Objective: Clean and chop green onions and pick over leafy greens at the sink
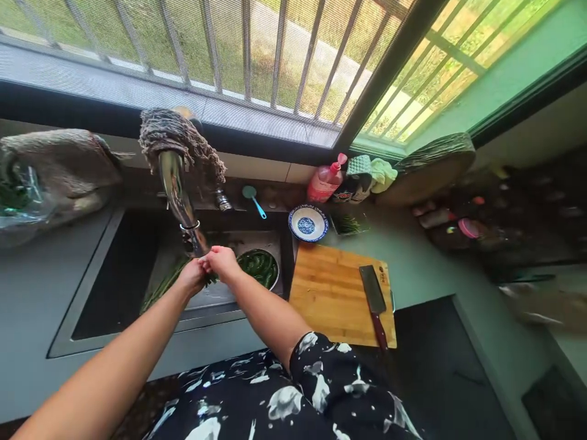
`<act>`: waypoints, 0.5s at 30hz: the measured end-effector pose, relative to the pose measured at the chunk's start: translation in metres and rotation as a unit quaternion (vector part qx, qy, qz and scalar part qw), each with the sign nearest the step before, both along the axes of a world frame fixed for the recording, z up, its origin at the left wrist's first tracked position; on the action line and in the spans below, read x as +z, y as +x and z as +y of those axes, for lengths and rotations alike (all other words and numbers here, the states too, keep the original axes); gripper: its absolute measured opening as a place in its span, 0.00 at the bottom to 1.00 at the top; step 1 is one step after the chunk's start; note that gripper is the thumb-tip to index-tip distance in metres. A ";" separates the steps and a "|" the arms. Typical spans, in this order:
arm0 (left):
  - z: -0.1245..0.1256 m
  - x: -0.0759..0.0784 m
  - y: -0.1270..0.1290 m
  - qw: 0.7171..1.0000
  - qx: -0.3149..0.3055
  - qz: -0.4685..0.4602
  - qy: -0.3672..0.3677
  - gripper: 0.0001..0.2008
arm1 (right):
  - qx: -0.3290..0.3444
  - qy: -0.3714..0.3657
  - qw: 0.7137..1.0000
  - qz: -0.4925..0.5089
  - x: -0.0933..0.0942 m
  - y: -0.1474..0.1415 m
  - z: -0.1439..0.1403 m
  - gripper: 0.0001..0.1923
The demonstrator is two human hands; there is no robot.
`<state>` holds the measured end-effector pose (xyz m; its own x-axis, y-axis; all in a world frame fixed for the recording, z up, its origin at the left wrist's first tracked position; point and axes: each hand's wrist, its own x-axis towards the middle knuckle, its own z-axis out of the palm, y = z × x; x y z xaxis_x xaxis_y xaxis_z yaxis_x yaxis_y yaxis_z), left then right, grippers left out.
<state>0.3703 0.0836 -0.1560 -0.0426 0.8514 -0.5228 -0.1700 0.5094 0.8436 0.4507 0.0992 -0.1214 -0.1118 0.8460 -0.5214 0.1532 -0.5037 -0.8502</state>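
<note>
Both my hands are together over the sink, just under the spout of the metal tap. My left hand is closed at the head of a bunch of long thin green stalks, which trail down to the left inside the sink. My right hand touches the left one, its fingers pinched together; what lies between them is hidden. Just right of the hands, a round bowl in the sink holds dark green vegetables.
A cleaver lies on a wooden cutting board right of the sink. Behind are a blue-and-white bowl, a pink bottle and a blue spoon-shaped utensil. A shaggy cloth hangs over the tap. Left stands a plastic bag.
</note>
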 end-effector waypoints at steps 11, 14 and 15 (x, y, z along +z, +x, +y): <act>-0.001 0.012 0.010 0.981 -0.115 0.107 0.113 0.24 | 0.048 0.091 0.986 -0.131 -0.007 0.086 0.030 0.11; -0.001 0.016 0.000 0.970 -0.147 0.155 0.120 0.20 | -0.002 0.103 0.987 -0.123 -0.004 0.069 0.069 0.18; -0.001 0.017 -0.004 0.968 -0.146 0.167 0.116 0.18 | -0.013 0.099 0.989 -0.106 0.000 0.061 0.085 0.19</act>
<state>0.3662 0.0821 -0.1393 0.0839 0.9452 -0.3155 0.2558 0.2855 0.9236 0.5113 0.1841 -0.1216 0.0067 0.9347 -0.3554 0.3279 -0.3378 -0.8823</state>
